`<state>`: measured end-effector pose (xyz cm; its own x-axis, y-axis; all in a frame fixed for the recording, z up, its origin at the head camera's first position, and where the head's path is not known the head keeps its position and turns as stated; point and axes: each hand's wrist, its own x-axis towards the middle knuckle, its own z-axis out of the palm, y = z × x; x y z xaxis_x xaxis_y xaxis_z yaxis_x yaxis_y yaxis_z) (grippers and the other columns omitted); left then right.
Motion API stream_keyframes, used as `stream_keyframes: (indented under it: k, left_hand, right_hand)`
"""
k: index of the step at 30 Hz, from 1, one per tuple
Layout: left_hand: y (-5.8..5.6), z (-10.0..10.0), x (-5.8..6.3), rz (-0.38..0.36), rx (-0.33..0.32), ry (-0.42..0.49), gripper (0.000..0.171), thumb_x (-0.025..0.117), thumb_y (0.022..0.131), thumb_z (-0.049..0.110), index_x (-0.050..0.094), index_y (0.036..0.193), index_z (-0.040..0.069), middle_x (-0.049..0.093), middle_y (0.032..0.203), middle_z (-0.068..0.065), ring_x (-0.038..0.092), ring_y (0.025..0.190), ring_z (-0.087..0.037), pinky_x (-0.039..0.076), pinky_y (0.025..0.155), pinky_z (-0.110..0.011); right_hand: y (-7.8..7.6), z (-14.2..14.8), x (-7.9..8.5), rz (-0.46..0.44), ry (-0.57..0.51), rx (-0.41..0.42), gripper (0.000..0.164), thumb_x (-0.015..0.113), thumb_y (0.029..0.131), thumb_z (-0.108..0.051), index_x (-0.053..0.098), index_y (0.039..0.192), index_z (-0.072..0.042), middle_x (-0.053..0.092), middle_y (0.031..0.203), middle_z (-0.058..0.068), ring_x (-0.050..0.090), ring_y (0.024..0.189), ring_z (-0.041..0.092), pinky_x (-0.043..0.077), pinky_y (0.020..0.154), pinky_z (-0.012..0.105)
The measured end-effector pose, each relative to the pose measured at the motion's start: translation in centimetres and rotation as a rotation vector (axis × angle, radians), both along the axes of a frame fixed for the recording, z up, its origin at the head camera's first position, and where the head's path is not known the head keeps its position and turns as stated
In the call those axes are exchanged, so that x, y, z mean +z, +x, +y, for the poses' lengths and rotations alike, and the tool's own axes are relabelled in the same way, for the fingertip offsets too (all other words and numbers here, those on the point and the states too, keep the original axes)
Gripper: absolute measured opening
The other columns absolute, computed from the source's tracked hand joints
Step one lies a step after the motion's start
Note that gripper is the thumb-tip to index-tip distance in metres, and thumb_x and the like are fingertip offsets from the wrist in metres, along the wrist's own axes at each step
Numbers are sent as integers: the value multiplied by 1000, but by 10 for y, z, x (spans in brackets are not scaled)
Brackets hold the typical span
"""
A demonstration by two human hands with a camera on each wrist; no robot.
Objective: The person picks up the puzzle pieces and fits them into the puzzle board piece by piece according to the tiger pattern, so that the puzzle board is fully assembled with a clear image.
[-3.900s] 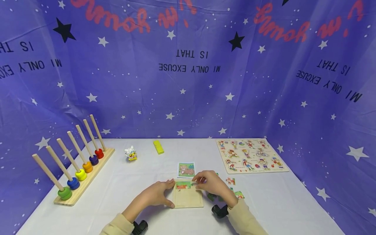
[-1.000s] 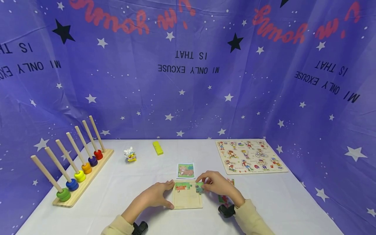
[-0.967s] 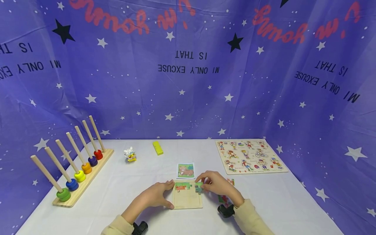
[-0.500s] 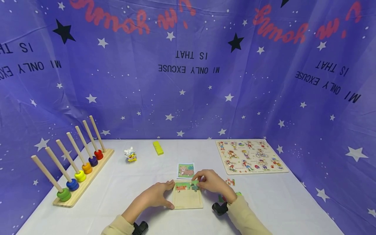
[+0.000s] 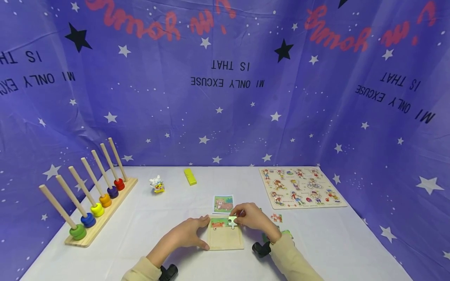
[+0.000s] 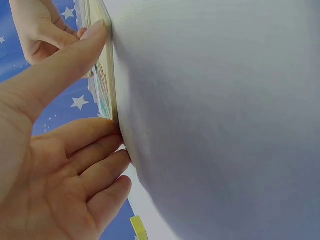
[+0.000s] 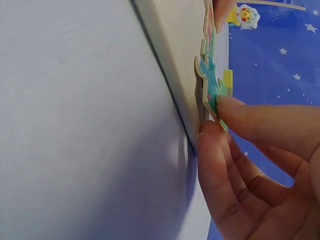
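Note:
A square wooden puzzle tray (image 5: 225, 240) lies on the table, with joined green and red pieces (image 5: 218, 223) along its far left part. At its left side my left hand (image 5: 188, 234) holds it, thumb at the near corner and fingers at the far one; in the left wrist view the thumb (image 6: 92, 35) lies at the tray's edge. My right hand (image 5: 251, 216) pinches a blue-green jigsaw piece (image 7: 212, 85) between thumb and fingers. In the head view that piece looks pale with glare, over the tray's far right part beside the joined pieces.
A picture card (image 5: 223, 203) lies just beyond the tray. Loose jigsaw pieces (image 5: 276, 217) lie right of it, some behind my right arm. A figure-puzzle board (image 5: 302, 187) is at the back right, a peg stand (image 5: 105, 212) at left, a small toy (image 5: 157, 184) and a yellow block (image 5: 190, 176) behind.
My right hand has carried the jigsaw piece left from the tray's right edge to beside the joined pieces, and its face now catches the light. My left hand has stayed put.

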<state>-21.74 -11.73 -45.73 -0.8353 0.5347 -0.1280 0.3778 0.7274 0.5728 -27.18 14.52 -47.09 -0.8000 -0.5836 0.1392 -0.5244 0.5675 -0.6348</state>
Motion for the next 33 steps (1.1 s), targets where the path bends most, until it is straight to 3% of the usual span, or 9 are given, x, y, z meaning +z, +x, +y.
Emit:
stream_keyframes:
  k: [21, 33]
  left_hand:
    - [1, 1, 2, -2, 0, 4, 89, 86, 67, 33, 48, 138, -4, 40, 147, -19, 39, 134, -39, 31, 109, -54]
    - [1, 1, 3, -4, -1, 2, 88, 86, 67, 34, 48, 138, -4, 41, 147, -19, 39, 134, -39, 31, 109, -54]
  right_hand:
    - [1, 1, -3, 33, -17, -9, 15, 76, 80, -3, 74, 95, -6, 68, 87, 2, 52, 68, 10, 43, 56, 21]
    - [3, -1, -4, 37, -11, 7, 21, 82, 75, -9, 75, 95, -8, 65, 85, 1, 55, 68, 6, 46, 60, 20]
